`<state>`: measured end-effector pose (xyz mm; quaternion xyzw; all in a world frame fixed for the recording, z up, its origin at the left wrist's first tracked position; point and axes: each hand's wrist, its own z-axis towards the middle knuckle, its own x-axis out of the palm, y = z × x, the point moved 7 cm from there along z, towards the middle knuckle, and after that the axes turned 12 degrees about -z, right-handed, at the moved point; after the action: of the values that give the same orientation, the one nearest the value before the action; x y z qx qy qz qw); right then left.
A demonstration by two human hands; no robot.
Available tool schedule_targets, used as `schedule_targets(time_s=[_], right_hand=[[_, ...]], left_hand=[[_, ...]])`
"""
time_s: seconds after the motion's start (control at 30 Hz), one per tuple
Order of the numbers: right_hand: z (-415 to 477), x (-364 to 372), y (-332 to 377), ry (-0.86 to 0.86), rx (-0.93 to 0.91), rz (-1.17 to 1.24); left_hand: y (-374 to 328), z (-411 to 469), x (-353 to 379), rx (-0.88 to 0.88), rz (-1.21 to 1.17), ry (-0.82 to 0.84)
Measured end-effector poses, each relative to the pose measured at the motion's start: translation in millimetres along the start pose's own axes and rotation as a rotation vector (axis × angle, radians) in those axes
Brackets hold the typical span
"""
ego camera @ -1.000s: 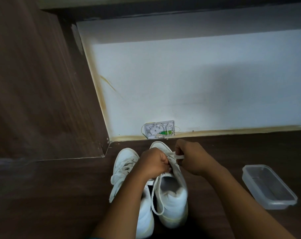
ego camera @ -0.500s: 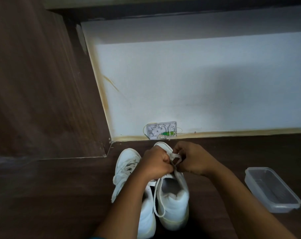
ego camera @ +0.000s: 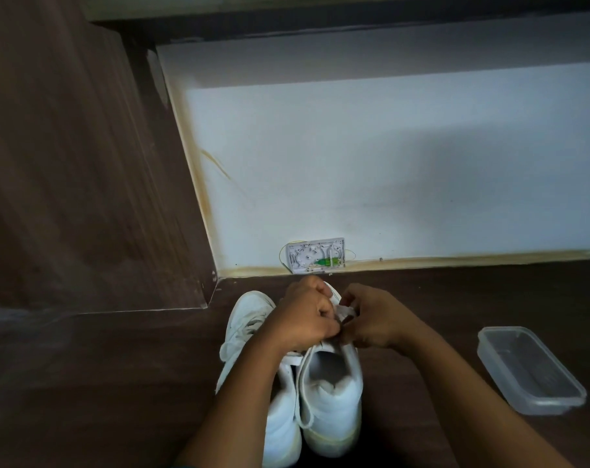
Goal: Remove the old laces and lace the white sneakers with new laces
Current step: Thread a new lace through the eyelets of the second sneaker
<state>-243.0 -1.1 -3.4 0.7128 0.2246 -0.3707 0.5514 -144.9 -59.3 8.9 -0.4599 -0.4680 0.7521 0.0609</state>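
Two white sneakers stand side by side, heels toward the viewer, on a dark wooden floor [ego camera: 118, 383]. Take the right sneaker [ego camera: 330, 393] as landmark, with the left sneaker [ego camera: 249, 319] just beside it. Over its front eyelets the left hand [ego camera: 303, 319] is clenched around a white lace [ego camera: 346, 310], which the right hand [ego camera: 371, 319] pinches. The hands hide the eyelets in dim light, so the lace may snag or twist, and a hard tug could drag the shoe. Well to its right sits a clear plastic container [ego camera: 540, 408], seemingly empty.
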Motion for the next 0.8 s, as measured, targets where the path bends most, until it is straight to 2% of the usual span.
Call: schedule_targets(time_s=[0.1,0.23,0.33,0.43,0.5,0.6,0.73,0.8], right_hand=[[2,-1,-6,-0.032,0.043,0.038],[3,-3,-2,-0.078,0.006,0.021],[4,-5,4,-0.118,-0.072,-0.085],[4,-8,13,-0.162,-0.165,-0.253],[5,-6,19,-0.177,-0.252,-0.296],[2,-2,29,-0.172,-0.354,-0.343],[-4,5,37,-0.128,-0.369,-0.558],[-7,12,40,-0.093,-0.356,-0.631]], left_hand=[[-12,-4,-18,-0.007,-0.259,-0.075],[-20,-11,-24,-0.07,-0.702,-0.063],[-31,-15,-24,-0.086,-1.065,-0.043],[-35,-13,-39,-0.052,-1.366,-0.109],[-32,-12,-44,-0.073,-1.333,-0.151],[-22,-11,-36,-0.131,-1.062,-0.189],[-11,-7,-27,-0.149,-0.702,-0.189],[-8,-6,-28,-0.155,-0.638,-0.2]])
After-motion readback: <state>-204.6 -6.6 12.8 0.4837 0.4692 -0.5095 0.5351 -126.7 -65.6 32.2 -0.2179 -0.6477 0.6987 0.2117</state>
